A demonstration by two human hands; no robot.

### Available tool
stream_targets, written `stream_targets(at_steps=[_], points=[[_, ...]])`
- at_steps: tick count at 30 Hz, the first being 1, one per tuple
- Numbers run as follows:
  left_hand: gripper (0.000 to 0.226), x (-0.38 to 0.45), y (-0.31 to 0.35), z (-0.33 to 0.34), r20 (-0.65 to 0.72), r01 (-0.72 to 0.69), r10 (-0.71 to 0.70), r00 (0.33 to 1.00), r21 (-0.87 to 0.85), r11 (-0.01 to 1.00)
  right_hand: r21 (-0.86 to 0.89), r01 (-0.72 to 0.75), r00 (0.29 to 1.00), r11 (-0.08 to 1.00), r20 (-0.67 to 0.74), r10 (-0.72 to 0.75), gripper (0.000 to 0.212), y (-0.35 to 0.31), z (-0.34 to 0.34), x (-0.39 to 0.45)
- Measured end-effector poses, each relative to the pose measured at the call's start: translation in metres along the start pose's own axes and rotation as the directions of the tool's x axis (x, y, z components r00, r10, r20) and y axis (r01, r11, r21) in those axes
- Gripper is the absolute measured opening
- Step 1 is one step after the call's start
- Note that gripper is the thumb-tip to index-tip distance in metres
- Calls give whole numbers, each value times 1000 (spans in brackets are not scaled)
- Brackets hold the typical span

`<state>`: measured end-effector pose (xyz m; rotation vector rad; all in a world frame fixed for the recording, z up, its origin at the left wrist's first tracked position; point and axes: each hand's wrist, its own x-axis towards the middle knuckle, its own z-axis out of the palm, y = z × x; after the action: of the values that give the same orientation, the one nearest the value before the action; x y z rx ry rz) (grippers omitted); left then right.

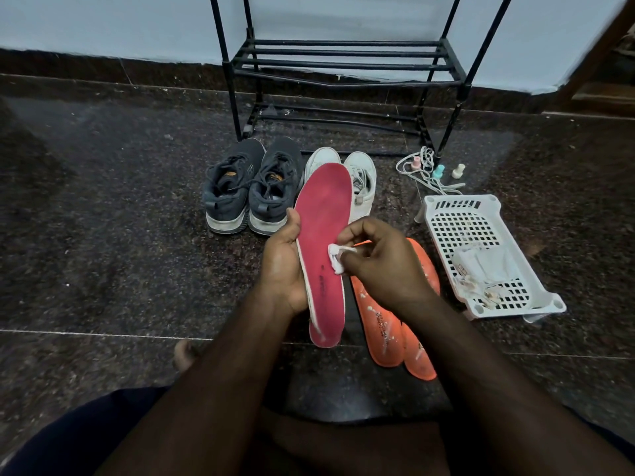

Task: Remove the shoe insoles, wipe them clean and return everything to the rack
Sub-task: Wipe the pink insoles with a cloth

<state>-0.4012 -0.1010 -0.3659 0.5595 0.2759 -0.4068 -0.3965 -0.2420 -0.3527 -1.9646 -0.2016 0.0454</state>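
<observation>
Red insole looks light and bendy; left hand grips its edge mid-length, right hand pinches a wipe against it.

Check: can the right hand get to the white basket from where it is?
Probably yes. The white basket sits on the floor to the right of the right hand, with nothing between them. But that hand pinches a white wipe against the red insole, so it isn't free.
</observation>
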Motion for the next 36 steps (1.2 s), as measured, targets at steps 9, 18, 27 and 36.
stream_targets(at_steps=[9,18,27,36], points=[[46,1,-16,3,-94,56,-50,994,59,997,-407,224,958,886,-75,-277,10,4,-1,3],[57,7,-15,-2,-143,31,-20,990,73,997,-550,305,943,777,60,-328,11,2,7,-10],[57,9,-10,-5,-126,-22,27,992,43,999,-432,208,972,877,190,-137,20,-4,-1,-13],[59,6,-12,-3,-90,-32,34,995,25,999,-515,324,936,794,50,-349,10,-10,-5,-8]])
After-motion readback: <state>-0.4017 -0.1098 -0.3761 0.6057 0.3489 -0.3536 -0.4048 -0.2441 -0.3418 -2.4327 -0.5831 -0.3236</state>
